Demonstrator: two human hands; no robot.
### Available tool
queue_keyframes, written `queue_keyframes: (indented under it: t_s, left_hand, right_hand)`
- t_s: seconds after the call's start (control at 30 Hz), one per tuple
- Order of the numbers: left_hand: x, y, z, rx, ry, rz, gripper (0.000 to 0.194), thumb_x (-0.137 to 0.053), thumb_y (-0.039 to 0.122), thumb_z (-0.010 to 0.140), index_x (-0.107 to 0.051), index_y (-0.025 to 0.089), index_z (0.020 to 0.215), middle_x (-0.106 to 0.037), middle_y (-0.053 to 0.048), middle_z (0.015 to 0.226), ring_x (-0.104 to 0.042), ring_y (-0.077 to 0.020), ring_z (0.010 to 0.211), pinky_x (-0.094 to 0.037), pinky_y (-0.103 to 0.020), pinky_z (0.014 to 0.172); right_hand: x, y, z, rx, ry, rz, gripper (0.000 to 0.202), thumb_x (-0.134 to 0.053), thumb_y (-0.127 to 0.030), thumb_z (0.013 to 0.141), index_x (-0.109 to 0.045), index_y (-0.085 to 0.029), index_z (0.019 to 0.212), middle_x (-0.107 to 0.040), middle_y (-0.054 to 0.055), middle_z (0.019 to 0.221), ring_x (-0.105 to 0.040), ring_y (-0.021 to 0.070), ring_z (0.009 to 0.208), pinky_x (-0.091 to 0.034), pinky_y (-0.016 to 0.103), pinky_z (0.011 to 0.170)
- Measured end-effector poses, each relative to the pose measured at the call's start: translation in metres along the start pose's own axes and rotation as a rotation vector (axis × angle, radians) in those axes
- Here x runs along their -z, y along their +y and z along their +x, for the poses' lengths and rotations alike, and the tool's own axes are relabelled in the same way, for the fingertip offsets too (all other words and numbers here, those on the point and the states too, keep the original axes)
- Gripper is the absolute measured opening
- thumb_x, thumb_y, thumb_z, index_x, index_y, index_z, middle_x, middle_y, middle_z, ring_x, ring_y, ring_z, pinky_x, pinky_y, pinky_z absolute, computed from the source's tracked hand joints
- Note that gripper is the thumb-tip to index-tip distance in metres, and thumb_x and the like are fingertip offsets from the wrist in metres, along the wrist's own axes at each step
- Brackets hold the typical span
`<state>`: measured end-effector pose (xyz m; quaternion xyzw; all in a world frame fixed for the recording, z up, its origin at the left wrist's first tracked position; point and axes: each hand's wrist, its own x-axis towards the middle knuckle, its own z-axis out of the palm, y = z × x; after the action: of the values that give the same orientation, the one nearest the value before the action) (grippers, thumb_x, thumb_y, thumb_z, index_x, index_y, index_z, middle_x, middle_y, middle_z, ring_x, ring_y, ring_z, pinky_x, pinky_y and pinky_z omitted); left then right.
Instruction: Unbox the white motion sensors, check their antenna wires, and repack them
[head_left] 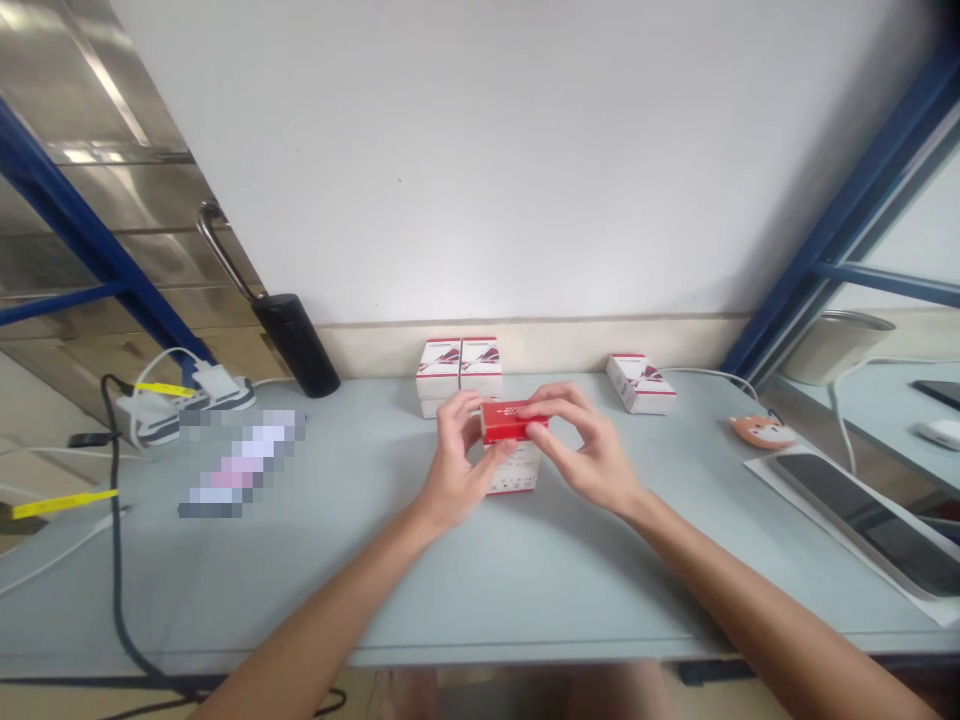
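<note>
In front of me is a small cardboard box (513, 424), its red side with white print facing up. Below it shows a white panel (513, 475) with small printed icons; I cannot tell whether this belongs to the same box or another one under it. My left hand (459, 465) grips the left end, the thumb along the front lower edge. From the right, my right hand (589, 450) pinches the other end between thumb and fingers. Just behind, several white boxes (459, 365) with dark red designs stand stacked in two columns.
A similar box (642, 383) lies at the back right. The grey table (360, 590) also bears a black cylinder (297, 345), a power strip (217, 398) with cables, a blurred-out flat item (240, 465), an orange animal-shaped object (763, 432) and a dark oblong device (862, 515). Blue frame posts flank it.
</note>
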<state>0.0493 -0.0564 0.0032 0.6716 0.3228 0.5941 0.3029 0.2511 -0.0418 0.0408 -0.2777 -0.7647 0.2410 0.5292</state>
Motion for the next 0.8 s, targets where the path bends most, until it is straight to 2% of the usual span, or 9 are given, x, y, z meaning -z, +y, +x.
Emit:
queue_keyframes:
  t_s: [0.13,0.27,0.37,0.43,0.5,0.57,0.6,0.67,0.8]
  left_hand:
    - [0.005,0.000,0.001,-0.002,-0.086,0.091,0.053,-0.067,0.040,0.101,-0.043,0.034,0.148,-0.058,-0.010,0.142,-0.065,-0.0235,0.126,-0.056,-0.040,0.105]
    - [0.007,0.004,0.005,-0.092,-0.105,0.201,0.033,-0.062,0.039,0.104,-0.060,0.031,0.136,-0.062,-0.009,0.135,-0.062,-0.0242,0.129,-0.053,-0.042,0.109]
    - [0.006,0.002,0.007,-0.087,-0.069,0.179,0.022,-0.060,0.041,0.105,-0.068,0.026,0.119,-0.065,-0.010,0.131,-0.063,-0.0246,0.127,-0.052,-0.042,0.109]
    - [0.006,0.000,0.010,-0.020,0.032,0.117,0.025,-0.060,0.045,0.104,-0.068,0.024,0.115,-0.068,-0.010,0.127,-0.066,-0.0242,0.122,-0.055,-0.040,0.104]
    - [0.008,-0.003,0.013,0.089,0.194,0.036,0.030,-0.061,0.050,0.103,-0.065,0.023,0.113,-0.071,-0.009,0.120,-0.070,-0.0225,0.112,-0.058,-0.037,0.095]
    - [0.011,-0.004,0.018,0.200,0.317,-0.044,0.034,-0.058,0.056,0.103,-0.061,0.024,0.115,-0.073,-0.007,0.114,-0.072,-0.0200,0.100,-0.059,-0.033,0.083]
    - [0.013,-0.004,0.020,0.232,0.335,-0.064,0.035,-0.056,0.058,0.103,-0.059,0.025,0.115,-0.073,-0.006,0.113,-0.072,-0.0193,0.096,-0.059,-0.031,0.080]
    - [0.019,-0.004,0.024,0.215,0.331,-0.014,0.038,-0.054,0.060,0.103,-0.059,0.026,0.117,-0.073,-0.006,0.113,-0.072,-0.0198,0.097,-0.059,-0.032,0.081]
    - [0.036,-0.016,0.028,0.097,0.450,0.213,0.039,-0.054,0.056,0.104,-0.060,0.027,0.129,-0.061,-0.011,0.139,-0.058,-0.0252,0.134,-0.047,-0.043,0.114]
  right_hand:
    - [-0.001,-0.002,0.001,0.043,0.089,-0.047,0.010,-0.065,-0.034,0.102,-0.072,-0.027,0.102,-0.069,0.007,0.102,-0.066,0.0236,0.097,-0.059,0.043,0.087]
    - [0.004,0.000,0.000,0.060,-0.021,-0.060,0.007,-0.065,-0.031,0.102,-0.070,-0.026,0.099,-0.065,0.008,0.112,-0.066,0.0243,0.108,-0.056,0.046,0.100]
    - [0.006,0.006,-0.004,0.102,-0.097,-0.099,0.011,-0.066,-0.031,0.100,-0.070,-0.026,0.110,-0.060,0.011,0.129,-0.064,0.0271,0.122,-0.053,0.050,0.109]
    - [0.002,0.012,-0.008,0.064,-0.155,-0.104,0.037,-0.072,-0.033,0.096,-0.065,-0.029,0.133,-0.050,0.014,0.149,-0.060,0.0303,0.132,-0.053,0.052,0.111]
    - [-0.006,0.017,-0.014,-0.049,-0.250,-0.057,0.080,-0.078,-0.038,0.092,-0.039,-0.033,0.161,-0.039,0.017,0.162,-0.057,0.0326,0.138,-0.055,0.053,0.110]
    - [-0.014,0.022,-0.018,-0.169,-0.327,0.047,0.103,-0.079,-0.042,0.091,-0.014,-0.033,0.170,-0.046,0.018,0.161,-0.060,0.0314,0.138,-0.055,0.053,0.110]
    - [-0.017,0.024,-0.020,-0.208,-0.334,0.095,0.103,-0.079,-0.043,0.091,-0.013,-0.032,0.170,-0.053,0.017,0.156,-0.062,0.0300,0.135,-0.055,0.052,0.110]
    - [-0.020,0.025,-0.021,-0.225,-0.269,0.138,0.094,-0.081,-0.044,0.090,-0.027,-0.030,0.165,-0.063,0.014,0.147,-0.067,0.0273,0.127,-0.055,0.050,0.111]
    - [-0.019,0.021,-0.004,-0.097,0.055,-0.005,0.075,-0.083,-0.044,0.087,-0.048,-0.029,0.151,-0.067,0.012,0.142,-0.073,0.0253,0.108,-0.061,0.045,0.096]
